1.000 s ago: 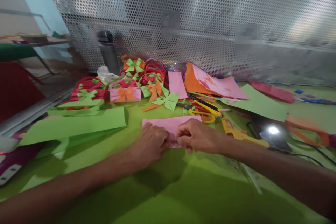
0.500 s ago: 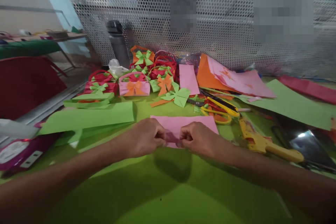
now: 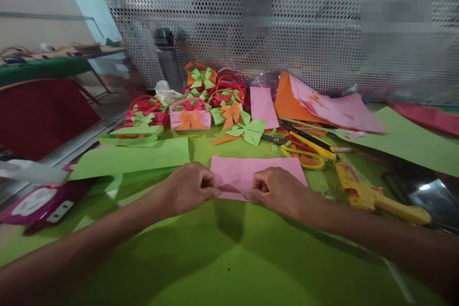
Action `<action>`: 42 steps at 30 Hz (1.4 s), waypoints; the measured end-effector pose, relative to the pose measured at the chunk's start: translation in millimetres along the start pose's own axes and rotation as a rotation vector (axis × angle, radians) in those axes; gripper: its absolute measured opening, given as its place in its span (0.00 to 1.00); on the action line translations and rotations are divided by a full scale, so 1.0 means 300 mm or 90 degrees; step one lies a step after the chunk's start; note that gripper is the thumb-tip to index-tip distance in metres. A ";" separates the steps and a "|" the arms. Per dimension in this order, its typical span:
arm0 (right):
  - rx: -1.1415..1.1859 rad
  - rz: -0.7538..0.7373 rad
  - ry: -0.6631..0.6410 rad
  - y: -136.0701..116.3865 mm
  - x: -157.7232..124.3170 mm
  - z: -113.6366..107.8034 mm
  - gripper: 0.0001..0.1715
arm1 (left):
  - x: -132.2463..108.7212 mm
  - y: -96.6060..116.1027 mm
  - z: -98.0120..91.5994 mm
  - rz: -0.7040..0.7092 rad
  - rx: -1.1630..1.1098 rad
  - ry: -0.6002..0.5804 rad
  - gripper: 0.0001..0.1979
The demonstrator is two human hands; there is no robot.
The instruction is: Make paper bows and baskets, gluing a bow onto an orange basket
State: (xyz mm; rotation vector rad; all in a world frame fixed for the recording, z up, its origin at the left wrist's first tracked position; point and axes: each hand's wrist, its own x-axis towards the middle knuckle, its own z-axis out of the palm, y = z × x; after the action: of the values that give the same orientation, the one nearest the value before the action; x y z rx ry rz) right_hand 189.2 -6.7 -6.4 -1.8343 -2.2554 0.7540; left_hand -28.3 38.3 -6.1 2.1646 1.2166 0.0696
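A pink paper rectangle [image 3: 234, 172] lies on the green tabletop [image 3: 229, 258] between my hands, its near edge slightly raised or folded. My left hand [image 3: 191, 187] pinches the paper's near left corner between thumb and curled fingers. On the near edge, right of the middle, my right hand [image 3: 276, 189] is closed in the same way, thumb and fingers pressed together on the paper. A gap of pink paper shows between the two hands.
Small paper bags with bows [image 3: 190, 117] crowd the back left by a grey bottle [image 3: 168, 60]. Yellow-handled scissors [image 3: 308, 155] and a yellow glue gun [image 3: 373, 196] lie right. Green paper [image 3: 136, 158] is at left. A perforated metal panel [image 3: 315, 24] stands behind.
My hands have moved apart along the paper's near edge, the left hand sliding toward its left corner. The whole view has shifted slightly, so the objects appear further right.
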 end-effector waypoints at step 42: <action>-0.164 0.079 -0.001 -0.061 0.027 0.013 0.26 | -0.062 0.031 0.061 0.093 0.210 0.165 0.13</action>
State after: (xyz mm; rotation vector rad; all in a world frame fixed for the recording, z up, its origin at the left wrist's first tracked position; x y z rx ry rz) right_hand 169.5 -2.6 -3.1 -2.1022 -2.3511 0.4998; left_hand -25.4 11.0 -10.7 2.5951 1.2824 0.2325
